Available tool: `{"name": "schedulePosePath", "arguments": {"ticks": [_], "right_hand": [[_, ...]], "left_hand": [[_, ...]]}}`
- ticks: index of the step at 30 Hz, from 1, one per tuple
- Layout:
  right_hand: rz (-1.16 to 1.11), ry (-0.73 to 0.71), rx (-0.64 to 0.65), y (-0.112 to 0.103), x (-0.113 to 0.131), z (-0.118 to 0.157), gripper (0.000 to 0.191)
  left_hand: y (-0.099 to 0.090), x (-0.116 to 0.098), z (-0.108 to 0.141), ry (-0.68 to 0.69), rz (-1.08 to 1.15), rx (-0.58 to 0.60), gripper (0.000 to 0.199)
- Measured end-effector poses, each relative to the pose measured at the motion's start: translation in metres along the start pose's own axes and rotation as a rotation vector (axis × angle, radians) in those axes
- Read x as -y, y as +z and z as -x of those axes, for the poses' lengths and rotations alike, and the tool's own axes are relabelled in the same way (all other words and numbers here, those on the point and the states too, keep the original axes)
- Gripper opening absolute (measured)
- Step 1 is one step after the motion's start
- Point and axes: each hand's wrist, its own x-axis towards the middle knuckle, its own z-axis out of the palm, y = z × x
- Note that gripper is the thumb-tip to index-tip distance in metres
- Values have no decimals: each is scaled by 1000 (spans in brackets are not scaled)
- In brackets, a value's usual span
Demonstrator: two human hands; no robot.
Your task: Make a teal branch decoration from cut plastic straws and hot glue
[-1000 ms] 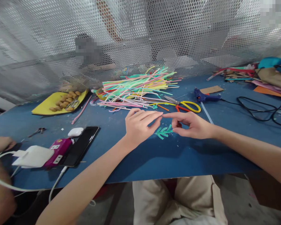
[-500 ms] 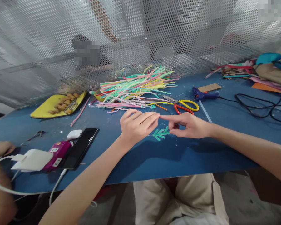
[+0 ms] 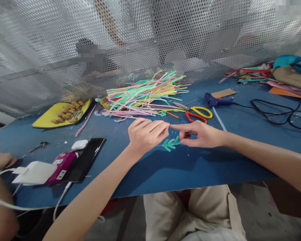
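Note:
Above the blue table, my left hand (image 3: pixel 148 134) has its fingers bent and pressed together, and what they pinch is too small to make out. My right hand (image 3: pixel 199 134) stretches its index finger to the left fingertips, while its other fingers curl toward the thumb. A green piece with short side strips (image 3: pixel 171 144) lies just below and between the hands; its right end meets my right thumb and fingers. Scissors with yellow and red handles (image 3: pixel 202 112) rest just behind my right hand.
Colourful fuzzy stems (image 3: pixel 145 95) are piled at the back. A blue glue gun (image 3: pixel 219 100) with a black cable sits right. At left are a yellow tray (image 3: pixel 46 115), a phone (image 3: pixel 86 159), a purple power strip (image 3: pixel 64 167), a white charger (image 3: pixel 36 172) and another person's hand.
The whole view has shifted very slightly. Both hands keep nearly the same pose, their fingertips still meeting.

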Motion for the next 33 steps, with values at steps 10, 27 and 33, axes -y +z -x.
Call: {"name": "schedulePosePath", "arguments": {"ticks": [10,27,33], "right_hand": [[-46,-23,11,1,2,0,66],[-72,-2,12,0,-1,0,65],[-95,-14,31,0,-5,1,64]], "left_hand": [[2,-4,-1,-119,123,-40,11],[5,2,6,-132,220,-4,12],[1,8,8,-34,108,106,16]]}}
